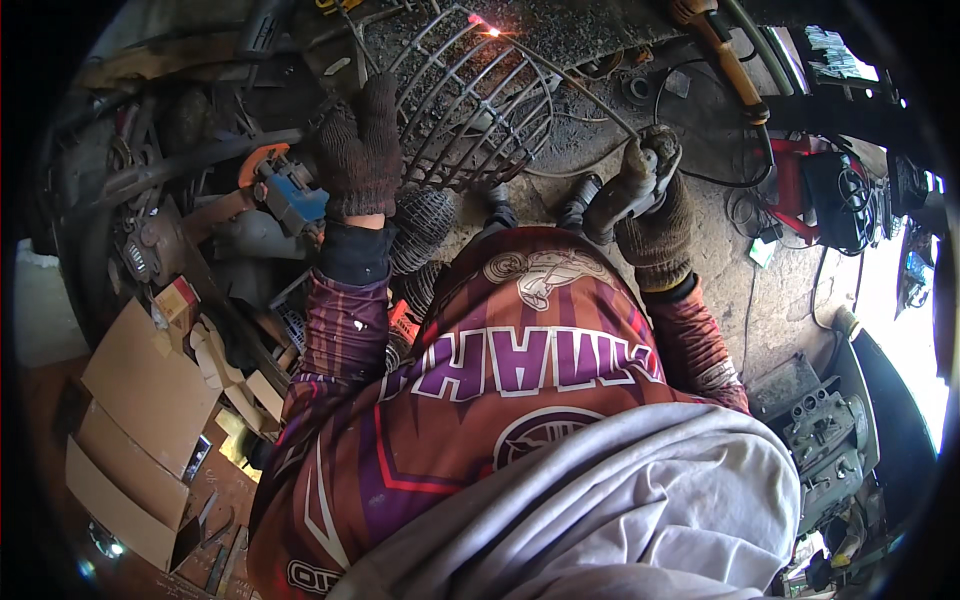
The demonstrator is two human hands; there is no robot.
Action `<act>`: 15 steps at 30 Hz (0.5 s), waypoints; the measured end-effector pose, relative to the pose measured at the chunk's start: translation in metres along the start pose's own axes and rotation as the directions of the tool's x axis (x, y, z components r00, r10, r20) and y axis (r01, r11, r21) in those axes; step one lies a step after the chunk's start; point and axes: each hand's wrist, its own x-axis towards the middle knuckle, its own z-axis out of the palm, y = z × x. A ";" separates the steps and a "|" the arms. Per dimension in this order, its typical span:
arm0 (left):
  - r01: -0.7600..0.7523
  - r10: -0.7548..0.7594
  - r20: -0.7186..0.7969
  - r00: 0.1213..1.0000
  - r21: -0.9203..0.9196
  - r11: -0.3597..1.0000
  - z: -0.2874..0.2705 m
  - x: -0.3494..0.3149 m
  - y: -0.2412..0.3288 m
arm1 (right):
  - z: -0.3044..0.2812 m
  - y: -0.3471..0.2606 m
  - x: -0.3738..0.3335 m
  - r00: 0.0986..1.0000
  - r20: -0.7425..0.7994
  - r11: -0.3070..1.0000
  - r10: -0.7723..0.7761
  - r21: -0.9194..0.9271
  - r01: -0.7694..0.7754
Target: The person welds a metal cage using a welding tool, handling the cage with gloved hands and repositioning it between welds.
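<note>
My right hand, in a worn knit glove with grey-coated fingers, is closed around the near end of a long thin metal rod or tube. Its far end reaches a bright orange-red glowing spot on a curved rack of metal bars. That rack stands tilted in front of me, its bars crossed by thinner ones. Beside its left edge is my left hand, in a dark brown knit glove, thumb and fingers apart. Whether it touches the rack I cannot tell.
A grinder-like tool with an orange body lies at the far right. A blue and orange tool is left of my arm, amid metal scraps. Cardboard lies lower left. Cables cross the concrete floor; a dirty metal engine part sits right.
</note>
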 end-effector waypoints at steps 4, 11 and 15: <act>-0.001 -0.025 0.166 0.986 0.152 0.988 -0.020 0.024 0.020 | -0.003 -0.021 0.017 0.992 0.098 0.918 0.079 -0.396 -0.034; 0.225 -0.213 0.152 0.965 -0.069 0.972 -0.011 0.015 0.014 | 0.004 -0.010 0.007 1.000 -0.023 1.000 0.000 0.001 0.000; 0.430 -0.454 0.109 0.884 -0.568 0.702 -0.013 0.021 0.028 | 0.002 0.005 -0.001 0.995 -0.022 0.977 0.098 0.192 -0.092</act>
